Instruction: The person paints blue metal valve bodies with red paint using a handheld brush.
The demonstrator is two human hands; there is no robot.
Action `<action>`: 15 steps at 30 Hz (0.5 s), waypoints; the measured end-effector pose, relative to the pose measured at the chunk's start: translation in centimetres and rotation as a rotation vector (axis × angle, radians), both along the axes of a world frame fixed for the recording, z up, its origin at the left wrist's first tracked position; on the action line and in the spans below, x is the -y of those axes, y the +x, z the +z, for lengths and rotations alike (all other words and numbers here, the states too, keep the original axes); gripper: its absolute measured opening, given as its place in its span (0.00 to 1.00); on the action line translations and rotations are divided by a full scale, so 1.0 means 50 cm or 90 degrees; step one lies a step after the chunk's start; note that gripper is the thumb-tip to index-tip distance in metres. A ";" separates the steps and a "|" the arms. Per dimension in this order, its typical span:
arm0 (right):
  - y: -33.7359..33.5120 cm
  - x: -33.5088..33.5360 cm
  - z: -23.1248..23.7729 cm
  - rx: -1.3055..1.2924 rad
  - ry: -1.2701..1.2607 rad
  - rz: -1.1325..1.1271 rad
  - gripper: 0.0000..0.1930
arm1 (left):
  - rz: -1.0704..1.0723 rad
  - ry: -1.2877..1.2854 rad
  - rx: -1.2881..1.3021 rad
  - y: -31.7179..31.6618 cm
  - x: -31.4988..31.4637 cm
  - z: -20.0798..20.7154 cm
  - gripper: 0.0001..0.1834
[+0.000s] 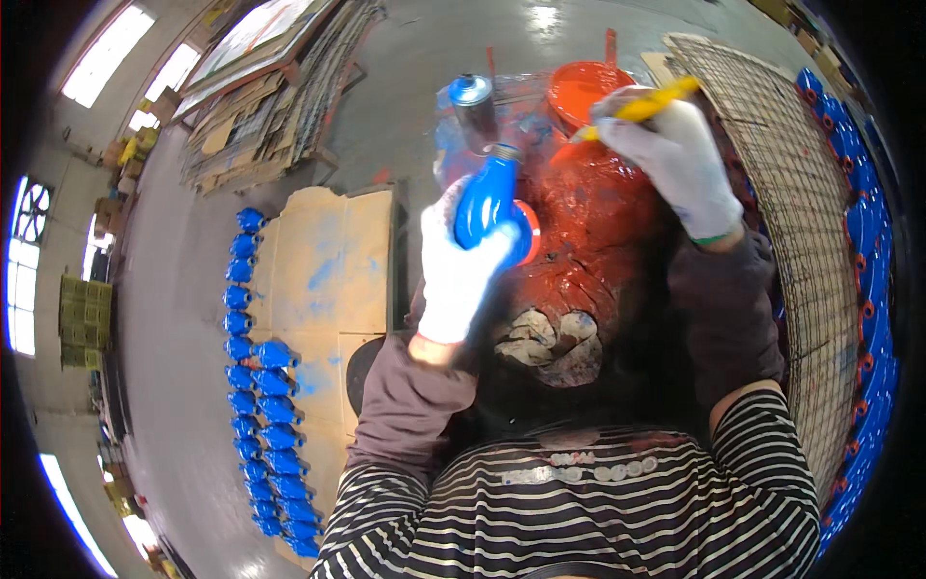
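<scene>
The pear-shaped blue housing (pixel 485 205) is in the left gloved hand (pixel 451 275), raised over the near left part of the red-smeared worktable (pixel 588 207). It is tilted, with the grey threaded neck (pixel 504 151) pointing up and away from the wearer and the red flange (pixel 529 232) facing right.

Left hand: the fingers are curled around the body and the thumb lies across its near side. The far fingertips are hidden; their exact contact cannot be told.

Right hand: the right gloved hand (pixel 675 164) pinches the yellow-handled paintbrush (pixel 683 90) with fingers drawn together, beside the red paint bucket (pixel 579 92). Blur hides the exact finger placement. The brush tip points left, apart from the housing.

Handling, as judged from appearance: the housing is probably metal, rigid and fairly heavy for its size; support it from below the wide body. The glossy blue coat is likely slippery under a fabric glove, and easily marked. Take hold at the rounded body or at the threaded neck; keep fingers off the red flange, which may be wet. The body is unlikely to break, but its finish is the delicate part. The brush is presumably light, with a stiff handle and a soft tip; grip the handle only.
</scene>
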State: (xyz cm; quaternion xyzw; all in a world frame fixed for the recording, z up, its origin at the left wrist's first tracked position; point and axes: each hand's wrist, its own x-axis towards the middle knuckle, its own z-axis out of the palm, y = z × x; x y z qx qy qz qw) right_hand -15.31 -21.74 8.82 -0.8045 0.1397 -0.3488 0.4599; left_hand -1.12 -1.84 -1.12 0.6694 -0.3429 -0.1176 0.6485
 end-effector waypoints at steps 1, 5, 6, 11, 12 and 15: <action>0.013 -0.003 -0.016 -0.044 -0.084 -0.035 0.11 | 0.055 0.090 0.231 -0.011 -0.004 0.012 0.37; 0.041 -0.011 -0.045 -0.103 -0.359 -0.193 0.16 | 0.103 0.194 0.543 -0.046 0.003 0.045 0.36; 0.039 -0.012 -0.053 -0.053 -0.358 -0.189 0.16 | 0.103 0.208 0.606 -0.047 0.004 0.044 0.36; -0.012 -0.047 0.019 -0.099 -0.214 -0.092 0.16 | 0.094 0.246 0.591 -0.045 0.002 0.051 0.36; -0.023 -0.047 0.028 -0.089 -0.147 -0.067 0.15 | 0.102 0.250 0.579 -0.045 0.003 0.052 0.36; -0.024 -0.040 0.031 -0.074 -0.154 -0.070 0.15 | 0.103 0.270 0.556 -0.047 0.003 0.061 0.36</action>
